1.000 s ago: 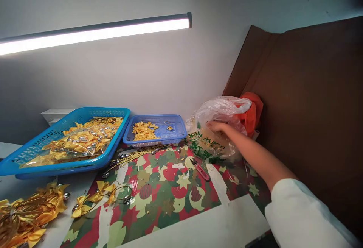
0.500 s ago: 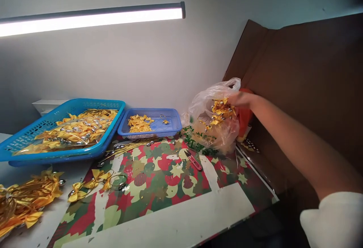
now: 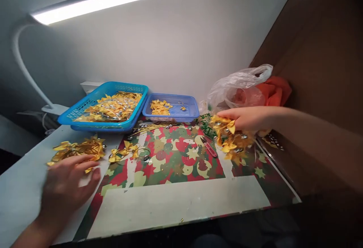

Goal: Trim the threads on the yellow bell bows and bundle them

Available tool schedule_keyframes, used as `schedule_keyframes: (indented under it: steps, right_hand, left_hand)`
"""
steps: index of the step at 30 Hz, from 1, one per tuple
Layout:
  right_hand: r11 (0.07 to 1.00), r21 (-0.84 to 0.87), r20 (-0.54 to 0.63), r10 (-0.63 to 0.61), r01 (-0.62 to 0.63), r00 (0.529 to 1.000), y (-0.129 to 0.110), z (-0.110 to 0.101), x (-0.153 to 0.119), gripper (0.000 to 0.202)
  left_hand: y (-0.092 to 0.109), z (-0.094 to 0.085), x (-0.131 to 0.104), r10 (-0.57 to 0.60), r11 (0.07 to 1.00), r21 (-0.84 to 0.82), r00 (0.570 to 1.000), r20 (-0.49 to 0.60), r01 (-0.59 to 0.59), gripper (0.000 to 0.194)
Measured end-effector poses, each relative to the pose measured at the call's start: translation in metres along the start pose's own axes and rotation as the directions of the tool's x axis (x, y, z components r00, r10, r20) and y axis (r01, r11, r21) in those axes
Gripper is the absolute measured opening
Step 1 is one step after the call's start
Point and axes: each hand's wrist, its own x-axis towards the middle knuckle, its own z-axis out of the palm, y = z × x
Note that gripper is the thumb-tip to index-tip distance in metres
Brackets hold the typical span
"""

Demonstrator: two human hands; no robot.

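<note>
My right hand (image 3: 248, 117) is closed on a bunch of gold ribbon bows with silver bells (image 3: 231, 142), which hangs in front of the clear plastic bag (image 3: 241, 79). On the left, my left hand (image 3: 69, 181) is slightly blurred, its fingers apart, at the near side of a pile of gold bows (image 3: 78, 147). The hand partly covers that pile; whether its fingertips touch the bows I cannot tell. Between the hands a few loose bows on thin gold loops (image 3: 124, 151) lie on the patterned sheet (image 3: 176, 153).
A blue basket (image 3: 68, 117) heaped with bows and a smaller blue-violet basket (image 3: 187, 117) stand at the back. Red-handled thread snips (image 3: 209, 147) lie near the bag. A lamp (image 3: 127, 0) hangs overhead; a brown cardboard panel (image 3: 317, 51) borders the right. Orange cloth (image 3: 276, 91) sits behind the bag.
My right hand has drawn the bunch of bows out of the plastic bag toward me. My left hand has come into view beside the left pile. The view has turned left and down.
</note>
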Motion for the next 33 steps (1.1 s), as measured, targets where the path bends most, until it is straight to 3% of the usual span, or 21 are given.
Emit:
schedule_keyframes:
  steps: [3,6,9,16,21,27,30,33]
  right_hand:
    - [0.989,-0.027,0.056,-0.141,0.143,0.988,-0.021,0.033,0.037,0.035]
    - [0.942,-0.198,-0.010,-0.278,0.270,0.961,-0.035,0.059,0.077,0.036]
    - [0.911,-0.273,-0.082,-0.343,0.310,0.936,-0.042,0.078,0.107,0.037]
    - [0.856,-0.384,-0.152,-0.429,0.347,0.891,-0.025,0.108,0.140,0.037]
    - [0.839,-0.378,-0.121,-0.463,0.391,0.878,-0.004,0.117,0.138,0.033]
    - [0.822,-0.307,-0.177,-0.544,0.480,0.820,0.021,0.108,0.103,0.060]
    - [0.836,-0.308,-0.290,-0.538,0.455,0.792,0.038,0.087,0.079,0.046]
    - [0.916,-0.274,-0.526,-0.399,0.294,0.751,0.061,0.054,0.056,0.024]
  left_hand:
    - [0.023,0.010,0.001,0.090,0.991,-0.106,0.988,0.127,-0.077,0.017]
    - [0.040,0.018,-0.001,0.048,0.993,-0.119,0.966,0.253,-0.019,0.029]
    - [0.044,0.026,-0.003,-0.002,0.992,-0.121,0.940,0.340,0.046,0.036]
    - [0.058,0.035,0.017,-0.064,0.998,0.013,0.942,0.328,0.064,0.047]
    - [0.069,0.039,0.033,-0.047,0.997,0.071,0.928,0.369,0.022,0.042]
    - [0.067,0.053,0.030,0.090,0.994,0.028,0.932,0.350,-0.107,0.038]
    - [0.067,0.060,0.027,0.199,0.975,0.021,0.918,0.342,-0.219,0.033]
    - [0.068,0.065,0.027,0.288,0.951,0.002,0.891,0.351,-0.309,0.022]
